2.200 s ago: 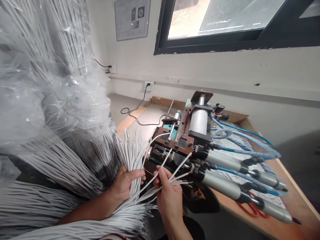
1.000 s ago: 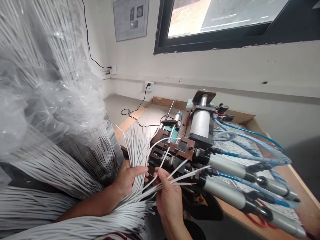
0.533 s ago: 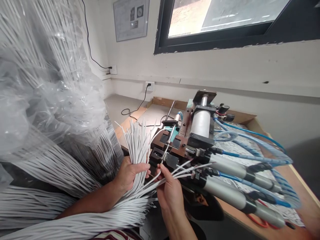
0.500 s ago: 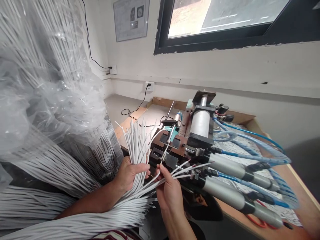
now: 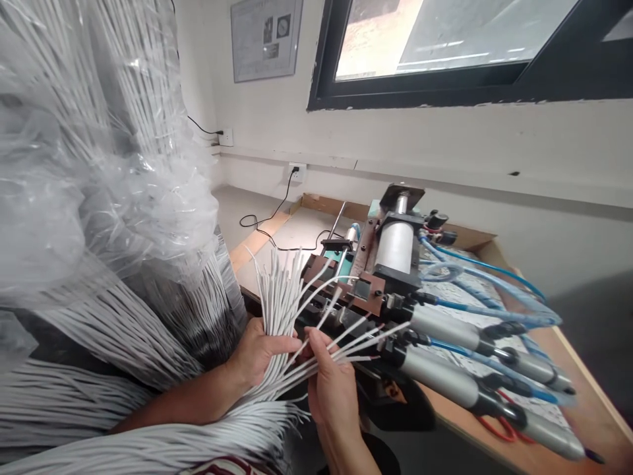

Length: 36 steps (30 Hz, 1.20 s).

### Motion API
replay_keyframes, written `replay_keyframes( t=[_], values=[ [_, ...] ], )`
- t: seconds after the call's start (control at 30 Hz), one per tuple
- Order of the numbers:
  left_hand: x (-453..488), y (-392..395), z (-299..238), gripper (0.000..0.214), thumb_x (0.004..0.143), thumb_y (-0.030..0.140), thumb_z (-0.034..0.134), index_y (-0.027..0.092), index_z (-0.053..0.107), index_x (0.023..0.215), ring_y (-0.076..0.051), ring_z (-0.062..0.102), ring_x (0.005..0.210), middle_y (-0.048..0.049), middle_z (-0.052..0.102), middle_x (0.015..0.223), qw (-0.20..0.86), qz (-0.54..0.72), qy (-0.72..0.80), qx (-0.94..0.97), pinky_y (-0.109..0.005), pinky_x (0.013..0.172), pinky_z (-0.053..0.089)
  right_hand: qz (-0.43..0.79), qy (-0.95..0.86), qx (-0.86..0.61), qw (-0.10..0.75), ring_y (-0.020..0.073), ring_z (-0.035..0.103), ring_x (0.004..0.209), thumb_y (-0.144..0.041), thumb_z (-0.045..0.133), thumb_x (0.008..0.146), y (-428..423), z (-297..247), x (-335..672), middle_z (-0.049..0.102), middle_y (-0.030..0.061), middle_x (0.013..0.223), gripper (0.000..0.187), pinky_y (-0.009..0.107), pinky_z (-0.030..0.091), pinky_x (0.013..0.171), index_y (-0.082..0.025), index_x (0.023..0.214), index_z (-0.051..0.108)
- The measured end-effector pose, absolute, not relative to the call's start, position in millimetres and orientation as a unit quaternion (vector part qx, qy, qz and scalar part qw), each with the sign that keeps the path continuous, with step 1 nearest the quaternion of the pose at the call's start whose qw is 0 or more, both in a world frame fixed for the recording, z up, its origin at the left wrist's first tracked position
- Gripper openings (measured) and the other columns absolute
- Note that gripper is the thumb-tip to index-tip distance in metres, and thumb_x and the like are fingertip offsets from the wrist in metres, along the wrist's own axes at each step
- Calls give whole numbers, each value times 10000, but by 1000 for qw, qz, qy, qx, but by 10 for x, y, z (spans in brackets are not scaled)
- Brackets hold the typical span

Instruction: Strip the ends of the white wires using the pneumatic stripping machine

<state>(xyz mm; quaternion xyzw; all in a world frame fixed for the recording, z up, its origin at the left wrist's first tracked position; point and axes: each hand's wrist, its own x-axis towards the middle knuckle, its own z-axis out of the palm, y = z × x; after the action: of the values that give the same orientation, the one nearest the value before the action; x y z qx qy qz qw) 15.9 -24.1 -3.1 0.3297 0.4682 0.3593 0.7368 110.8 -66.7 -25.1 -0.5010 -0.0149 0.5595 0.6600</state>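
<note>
My left hand [image 5: 257,353] is closed round a thick bundle of white cables [image 5: 279,297], whose ends fan upward above the thumb. To its right, my right hand [image 5: 331,373] pinches a single white cable [image 5: 329,310] between thumb and forefinger. Several more cables [image 5: 363,343] run past the right hand, and a few show reddish ends. Just beyond both hands stands a pneumatic machine [image 5: 366,284] with brown plates and silver cylinders. The pinched cable's tip lies in front of the machine's brown plates; I cannot tell whether it touches them.
Large bundles of white cables [image 5: 123,316], partly wrapped in clear plastic [image 5: 153,191], fill the left side. Blue air hoses [image 5: 475,307] loop to the right of the machine over a wooden-edged bench [image 5: 568,356]. A black cord [image 5: 281,221] runs to a wall socket.
My right hand has drawn the pinched cable back from the machine, toward my left hand. One machine cylinder rod and a brown plate have shifted. The view has moved slightly.
</note>
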Motion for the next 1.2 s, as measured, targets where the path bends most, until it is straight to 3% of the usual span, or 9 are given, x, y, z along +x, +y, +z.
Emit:
replay_keyframes(
  t=[0.27,0.47,0.73,0.93,1.2],
  values=[
    [151,-156,11,169,480,171,724,106,631,606,-108,538,426,11,584,466,733,371,483,302,-224,444,414,544,75,-507,665,101,477,482,-287,801,434,-577,-244,1177,588,-12,534,267,233,384,474,-139,618,676],
    [180,-112,42,193,474,163,730,106,627,627,-115,545,445,12,579,487,731,372,485,304,-227,441,421,568,112,-481,659,88,492,503,-234,813,421,-488,-272,1226,589,-19,547,262,202,405,483,-133,616,670],
    [179,-153,-40,134,511,162,708,112,621,600,-92,479,393,22,551,428,730,364,473,333,-223,436,375,620,39,-472,626,113,499,534,-355,787,508,-514,-268,1232,553,-25,588,339,243,425,519,-139,744,672],
    [145,-330,-149,62,527,125,671,117,611,542,-82,445,414,26,534,458,728,334,463,380,-220,443,352,614,-44,-456,642,79,377,460,-445,715,626,-545,-144,1200,385,-74,491,320,208,345,446,-156,738,633],
    [-31,-495,-291,138,501,194,737,128,629,557,-86,435,412,23,524,431,742,327,472,345,-222,436,329,529,-24,-510,678,64,389,468,-312,786,539,-515,-253,1185,517,-38,567,266,198,310,437,-149,660,614]
  ],
)
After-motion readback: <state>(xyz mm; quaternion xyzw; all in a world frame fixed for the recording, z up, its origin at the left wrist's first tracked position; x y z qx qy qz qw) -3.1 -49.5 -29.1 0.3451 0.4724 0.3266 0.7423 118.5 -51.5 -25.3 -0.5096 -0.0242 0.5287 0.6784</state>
